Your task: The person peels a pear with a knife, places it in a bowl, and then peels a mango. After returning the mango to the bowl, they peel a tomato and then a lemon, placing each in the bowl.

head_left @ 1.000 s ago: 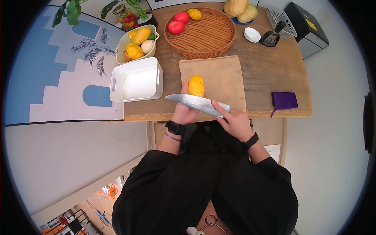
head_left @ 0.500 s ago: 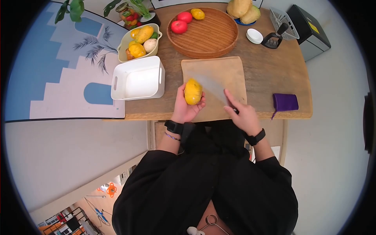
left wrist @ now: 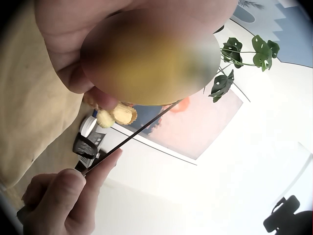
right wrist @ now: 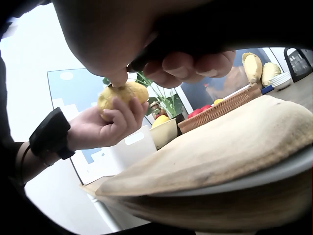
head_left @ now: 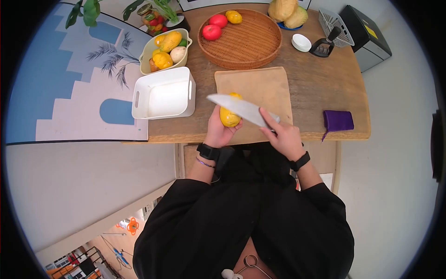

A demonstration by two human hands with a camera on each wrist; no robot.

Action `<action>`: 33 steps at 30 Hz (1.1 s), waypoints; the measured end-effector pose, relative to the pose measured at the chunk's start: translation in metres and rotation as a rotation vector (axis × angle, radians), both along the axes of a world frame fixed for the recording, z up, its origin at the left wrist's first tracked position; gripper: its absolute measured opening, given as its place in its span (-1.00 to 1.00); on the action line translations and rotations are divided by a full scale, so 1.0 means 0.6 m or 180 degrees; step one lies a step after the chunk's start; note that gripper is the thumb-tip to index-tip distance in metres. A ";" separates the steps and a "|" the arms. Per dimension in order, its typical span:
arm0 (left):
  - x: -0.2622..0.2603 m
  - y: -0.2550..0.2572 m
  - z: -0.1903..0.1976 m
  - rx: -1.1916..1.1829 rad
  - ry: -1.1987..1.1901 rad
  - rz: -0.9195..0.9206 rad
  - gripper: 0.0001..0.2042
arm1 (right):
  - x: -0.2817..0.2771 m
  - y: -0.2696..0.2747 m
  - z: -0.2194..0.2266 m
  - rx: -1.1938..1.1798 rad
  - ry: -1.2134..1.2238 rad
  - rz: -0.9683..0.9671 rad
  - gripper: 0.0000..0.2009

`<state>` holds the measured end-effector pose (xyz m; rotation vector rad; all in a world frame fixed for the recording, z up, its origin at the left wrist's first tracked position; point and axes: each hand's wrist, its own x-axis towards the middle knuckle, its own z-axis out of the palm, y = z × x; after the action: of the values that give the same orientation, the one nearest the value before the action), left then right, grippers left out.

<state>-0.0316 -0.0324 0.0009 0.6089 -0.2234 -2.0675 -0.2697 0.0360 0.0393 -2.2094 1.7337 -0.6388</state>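
Observation:
My left hand (head_left: 218,131) holds up a yellow mango (head_left: 229,119) with dark specks above the near left part of a tan mat (head_left: 262,88). In the right wrist view its fingers (right wrist: 122,117) curl round the mango's side. My right hand (head_left: 286,140) grips a large kitchen knife (head_left: 244,109), index finger stretched along the blade. From above, the blade crosses the mango's upper part, its tip pointing left. The left wrist view catches the blade (left wrist: 139,131) nearly edge-on, its far end right at the blurred mango (left wrist: 146,63). The knife's dark handle is mostly hidden in the right hand.
A white bin (head_left: 163,95) stands left of the mat, a bowl of fruit (head_left: 145,56) behind it. Beyond the mat lies a round wicker tray (head_left: 246,39) with two red fruits and a yellow one. A purple pouch (head_left: 338,120) lies right; a white dish (head_left: 301,43) sits farther back.
The knife first lay across the mango's near end, then swung away to the right in a blur. Now it is back over the mango's upper part. The mango has come slightly nearer.

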 end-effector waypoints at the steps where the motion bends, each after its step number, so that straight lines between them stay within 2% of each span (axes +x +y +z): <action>1: 0.002 -0.001 0.002 -0.0417 0.0006 -0.0186 -0.54 | -0.003 -0.008 -0.002 -0.0004 0.0002 0.0010 -0.41; 3: 0.001 -0.002 0.013 -0.0213 -0.0054 -0.0223 -0.52 | -0.012 -0.020 -0.010 0.0031 -0.0336 -0.0425 -0.43; 4: -0.001 -0.001 0.021 -0.0003 -0.0113 -0.0269 -0.50 | -0.018 -0.022 -0.010 0.0031 -0.0336 -0.0425 -0.43; 7: 0.004 -0.004 0.037 -0.0050 -0.0054 -0.0435 -0.45 | -0.026 -0.024 -0.010 0.0329 -0.0122 -0.0557 -0.44; 10: 0.003 -0.010 0.024 0.0021 -0.0251 -0.0335 -0.38 | -0.020 -0.002 -0.008 0.0222 -0.0528 -0.0631 -0.44; 13: 0.001 -0.011 0.025 0.0008 -0.0191 -0.0232 -0.38 | -0.008 0.019 0.003 0.0020 -0.0676 -0.0358 -0.43; 15: -0.012 -0.007 0.041 0.0179 -0.0290 -0.0155 -0.40 | -0.002 0.030 0.009 -0.0015 -0.0253 0.0149 -0.41; 16: -0.017 -0.006 0.049 0.0349 -0.0388 -0.0066 -0.41 | 0.002 0.033 0.008 -0.0016 -0.0253 0.0146 -0.41; 17: -0.013 -0.007 0.031 0.0081 -0.0330 -0.0091 -0.43 | 0.006 0.036 0.004 -0.0092 -0.0175 0.0248 -0.41; 19: -0.015 -0.010 0.021 0.0120 -0.0287 -0.0013 -0.44 | 0.009 0.037 -0.002 -0.0167 -0.0097 0.0351 -0.41; 21: -0.009 -0.009 0.009 0.0160 -0.0245 0.0073 -0.44 | 0.008 0.035 -0.008 -0.0042 0.0018 0.0251 -0.38; 22: 0.000 -0.006 0.002 0.0034 0.0066 -0.0137 -0.45 | 0.007 0.030 -0.012 -0.0043 0.0015 0.0255 -0.38; 23: 0.006 -0.005 -0.005 -0.0091 0.0377 -0.0350 -0.45 | 0.004 0.023 -0.018 -0.0045 -0.0195 0.0028 -0.40; 24: 0.006 -0.005 0.000 -0.0093 0.0377 -0.0350 -0.45 | 0.000 0.015 -0.024 -0.0050 -0.0405 -0.0199 -0.42; 25: 0.005 -0.005 0.005 -0.0168 0.0154 -0.0392 -0.45 | -0.006 0.005 -0.031 -0.0054 -0.0408 -0.0196 -0.42; 27: 0.000 -0.003 0.021 -0.0242 -0.0070 -0.0434 -0.45 | -0.019 -0.010 -0.037 0.0169 -0.0410 -0.0618 -0.44; 29: -0.011 0.000 0.038 0.0300 -0.0582 -0.0030 -0.44 | -0.028 -0.008 -0.028 0.0328 -0.0457 -0.0714 -0.44; 30: -0.007 -0.004 0.033 0.0296 -0.0582 -0.0012 -0.44 | -0.029 -0.009 -0.020 0.0493 -0.0500 -0.0796 -0.44; 33: 0.002 -0.008 0.008 0.0041 -0.0594 -0.0278 -0.48 | -0.023 0.010 -0.004 0.0324 -0.0528 -0.0554 -0.43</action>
<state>-0.0306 -0.0370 0.0058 0.8138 -0.3501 -2.0976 -0.2834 0.0423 0.0371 -1.8958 1.8415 -0.7332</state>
